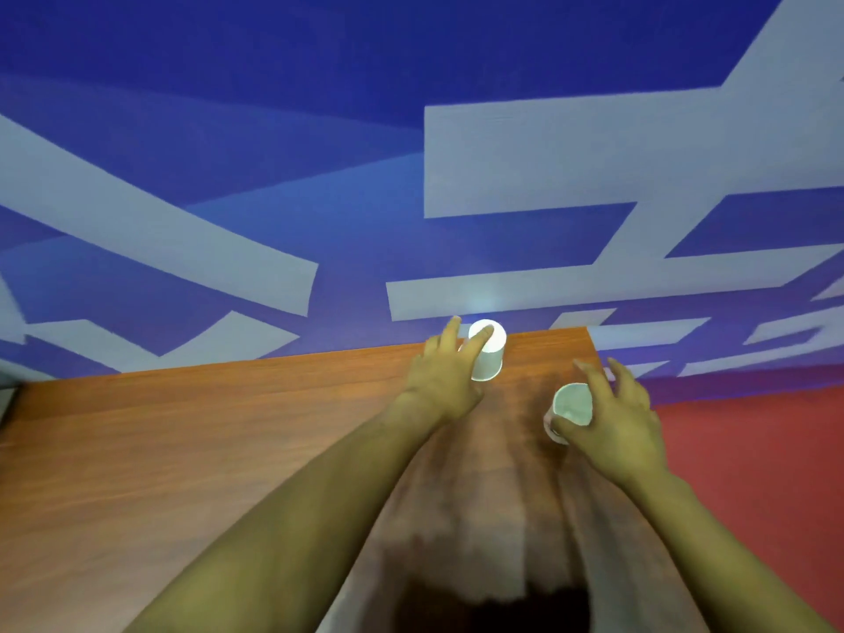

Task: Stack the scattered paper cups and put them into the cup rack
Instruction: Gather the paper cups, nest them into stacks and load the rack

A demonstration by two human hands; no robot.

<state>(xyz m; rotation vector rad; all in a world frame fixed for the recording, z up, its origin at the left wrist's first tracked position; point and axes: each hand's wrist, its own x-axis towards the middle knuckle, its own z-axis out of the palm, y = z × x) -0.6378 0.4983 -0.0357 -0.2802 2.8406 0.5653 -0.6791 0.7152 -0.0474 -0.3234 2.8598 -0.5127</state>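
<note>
In each hand's [445, 381] grip, a cup [489, 354].

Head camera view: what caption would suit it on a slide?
Each hand grips a white paper cup over a wooden table.

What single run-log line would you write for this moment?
left hand: grips far cup | right hand: grips near cup | table: wooden | rack: not visible | cups: not yet stacked
</note>
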